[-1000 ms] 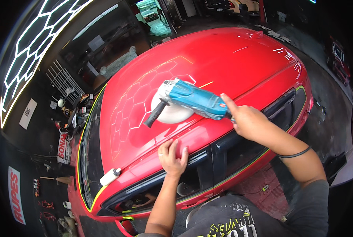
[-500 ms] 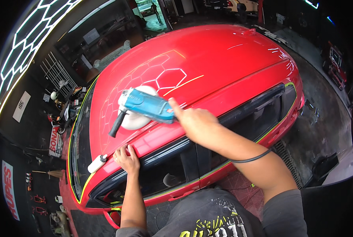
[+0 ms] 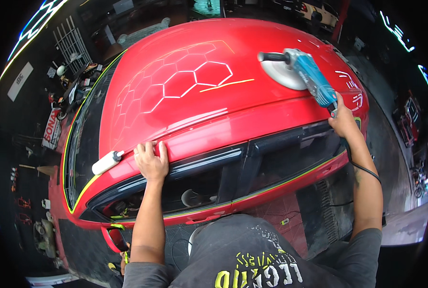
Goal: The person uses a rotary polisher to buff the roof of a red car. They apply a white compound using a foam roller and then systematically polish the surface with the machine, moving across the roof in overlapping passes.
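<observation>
My right hand is wrapped round the rear handle of a blue electric polisher. Its round white pad lies against the red car roof towards the far right, and its black side handle points left. A black cord runs along my right forearm. My left hand rests on the roof's near edge above the front side window, fingers spread and holding nothing. Just left of it, a white squeeze bottle with a dark cap lies on its side by the windshield corner.
Yellow-green tape borders the windshield and side windows. A red side mirror juts out below my left forearm. Hexagonal lights reflect on the roof. A motorcycle stands beyond the windshield, and a floor grate runs by the car's near side.
The polisher has swept from the roof's front left to its far right and turned, with its side handle now pointing left. My left hand stays on the roof edge. The view has shifted.
</observation>
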{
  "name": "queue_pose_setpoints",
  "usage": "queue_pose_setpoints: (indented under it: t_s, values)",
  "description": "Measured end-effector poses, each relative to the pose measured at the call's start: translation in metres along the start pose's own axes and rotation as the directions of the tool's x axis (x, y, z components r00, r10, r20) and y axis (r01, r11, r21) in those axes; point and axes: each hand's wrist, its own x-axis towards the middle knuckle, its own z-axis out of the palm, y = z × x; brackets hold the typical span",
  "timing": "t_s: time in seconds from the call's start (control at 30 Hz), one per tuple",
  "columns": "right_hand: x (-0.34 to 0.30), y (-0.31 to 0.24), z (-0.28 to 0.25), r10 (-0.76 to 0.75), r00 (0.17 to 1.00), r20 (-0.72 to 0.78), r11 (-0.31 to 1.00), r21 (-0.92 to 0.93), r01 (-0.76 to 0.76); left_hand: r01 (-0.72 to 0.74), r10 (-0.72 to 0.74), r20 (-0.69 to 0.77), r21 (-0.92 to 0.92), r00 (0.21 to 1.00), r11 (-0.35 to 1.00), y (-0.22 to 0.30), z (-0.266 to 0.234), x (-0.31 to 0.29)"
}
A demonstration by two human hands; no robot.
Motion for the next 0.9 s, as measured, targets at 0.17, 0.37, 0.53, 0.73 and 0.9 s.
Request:
queue_pose_setpoints:
  t_s: [0.17,0.37,0.53,0.73,0.9]
  values:
    - [0.007,-0.019,0.000,0.134,0.990,0.052,0.990,0.039,-0.136,0.038,-0.038,0.013,-0.021,0.999,0.999,-0.003,-0.003,0.000]
    - [-0.026,-0.056,0.004,-0.074,0.996,0.056,0.997,0.016,0.073,0.013,-0.013,-0.035,-0.024,0.999,1.000,0.002,-0.003,0.003]
    - [-0.066,-0.126,0.011,-0.254,0.960,0.121,0.966,0.071,0.247,0.061,-0.061,0.017,-0.019,0.998,0.998,0.002,-0.008,0.002]
    - [-0.094,-0.230,0.020,-0.359,0.896,0.260,0.926,-0.018,0.377,0.059,-0.060,-0.012,-0.050,0.998,0.997,0.002,-0.012,0.004]
    - [-0.089,-0.283,0.032,-0.382,0.878,0.289,0.921,0.045,0.386,0.060,-0.060,-0.002,-0.077,0.998,0.995,0.003,-0.008,0.005]
